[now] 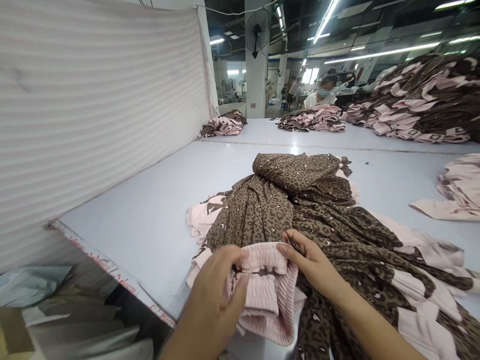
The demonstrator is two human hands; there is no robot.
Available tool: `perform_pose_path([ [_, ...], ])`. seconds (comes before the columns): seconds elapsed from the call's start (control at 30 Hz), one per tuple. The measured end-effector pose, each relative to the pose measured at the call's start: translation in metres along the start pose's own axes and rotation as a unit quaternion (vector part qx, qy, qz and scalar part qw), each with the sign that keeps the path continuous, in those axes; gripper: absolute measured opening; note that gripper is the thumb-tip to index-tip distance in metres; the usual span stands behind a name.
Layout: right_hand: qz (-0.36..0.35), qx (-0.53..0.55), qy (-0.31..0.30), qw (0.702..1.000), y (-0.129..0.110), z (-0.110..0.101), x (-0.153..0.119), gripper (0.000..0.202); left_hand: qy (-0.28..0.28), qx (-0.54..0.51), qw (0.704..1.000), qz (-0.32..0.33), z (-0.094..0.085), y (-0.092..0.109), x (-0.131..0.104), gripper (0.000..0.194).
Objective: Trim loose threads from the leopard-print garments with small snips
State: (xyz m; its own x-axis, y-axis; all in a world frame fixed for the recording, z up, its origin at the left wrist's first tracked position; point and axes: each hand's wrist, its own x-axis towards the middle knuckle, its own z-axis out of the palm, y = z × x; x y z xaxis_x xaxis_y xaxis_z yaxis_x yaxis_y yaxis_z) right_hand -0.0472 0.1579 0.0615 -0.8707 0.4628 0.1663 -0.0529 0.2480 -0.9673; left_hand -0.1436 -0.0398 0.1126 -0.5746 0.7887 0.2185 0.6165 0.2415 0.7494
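Near the front of the table, a pink ribbed waistband (287,300) is held between both hands, its opening facing up. My left hand (221,285) grips its left edge, fingers closed on the fabric. At the upper right edge, my right hand (305,257) pinches the pink fabric between thumb and fingers. A thin dark pointed tool (293,242) also sticks out from that hand. Directly behind lies a heap of brown leopard-print garments (262,210) with pink parts, spreading to the right.
Folded garments (225,124) and another stack (313,119) lie at the back of the pale table (142,210). A large pile (423,100) stands back right; pink fabric (463,187) lies right. A person (323,95) is beyond the table. White sheeting (101,100) hangs left.
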Motion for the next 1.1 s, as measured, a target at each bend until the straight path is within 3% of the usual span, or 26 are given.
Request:
perform_pose_path([
  [0.1,-0.003,0.007,-0.005,1.0,-0.003,0.003,0.002,0.022,-0.126,0.109,0.983,0.084,0.003,0.004,-0.013,0.041],
  [0.17,-0.007,0.01,-0.007,1.0,-0.005,0.006,0.002,0.022,-0.176,0.181,0.965,0.071,0.014,0.003,-0.012,0.051],
  [0.27,-0.011,0.008,-0.006,1.0,-0.007,0.007,0.0,0.022,-0.205,0.225,0.952,0.034,0.028,0.002,-0.003,0.06],
  [0.4,-0.008,-0.012,0.013,1.0,-0.002,0.001,-0.003,0.024,-0.164,0.162,0.973,-0.017,0.028,0.002,0.008,0.05],
  [0.47,-0.008,-0.033,0.035,0.999,0.005,-0.002,-0.002,0.025,-0.116,0.017,0.99,-0.084,0.023,0.001,0.011,0.029],
  [0.5,-0.01,-0.047,0.047,0.998,0.009,-0.004,-0.002,0.026,-0.093,-0.091,0.984,-0.122,0.021,0.0,0.011,0.016],
  [0.53,-0.011,-0.064,0.058,0.996,0.012,-0.006,-0.003,0.026,-0.071,-0.209,0.963,-0.157,0.021,-0.001,0.011,0.008],
  [0.63,-0.007,-0.12,0.091,0.989,0.018,-0.008,-0.011,0.021,0.006,-0.477,0.846,-0.237,0.026,-0.007,0.007,0.024],
  [0.73,-0.02,-0.188,0.136,0.972,0.009,-0.007,-0.029,0.026,0.081,-0.569,0.757,-0.312,0.038,-0.014,0.002,0.036],
  [0.8,-0.069,-0.222,0.138,0.963,-0.005,-0.004,-0.042,0.02,0.104,-0.587,0.731,-0.334,0.045,-0.015,0.001,0.037],
  [0.87,-0.131,-0.208,0.078,0.966,-0.019,0.002,-0.052,0.01,0.102,-0.588,0.732,-0.329,0.048,-0.012,0.002,0.033],
  [0.97,-0.18,-0.19,-0.025,0.965,-0.026,0.013,-0.06,0.007,0.073,-0.573,0.756,-0.308,0.049,-0.002,0.007,0.035],
  [1.1,-0.174,-0.246,-0.028,0.953,-0.017,0.028,-0.061,0.011,0.063,-0.533,0.799,-0.272,0.048,0.005,0.009,0.04],
])
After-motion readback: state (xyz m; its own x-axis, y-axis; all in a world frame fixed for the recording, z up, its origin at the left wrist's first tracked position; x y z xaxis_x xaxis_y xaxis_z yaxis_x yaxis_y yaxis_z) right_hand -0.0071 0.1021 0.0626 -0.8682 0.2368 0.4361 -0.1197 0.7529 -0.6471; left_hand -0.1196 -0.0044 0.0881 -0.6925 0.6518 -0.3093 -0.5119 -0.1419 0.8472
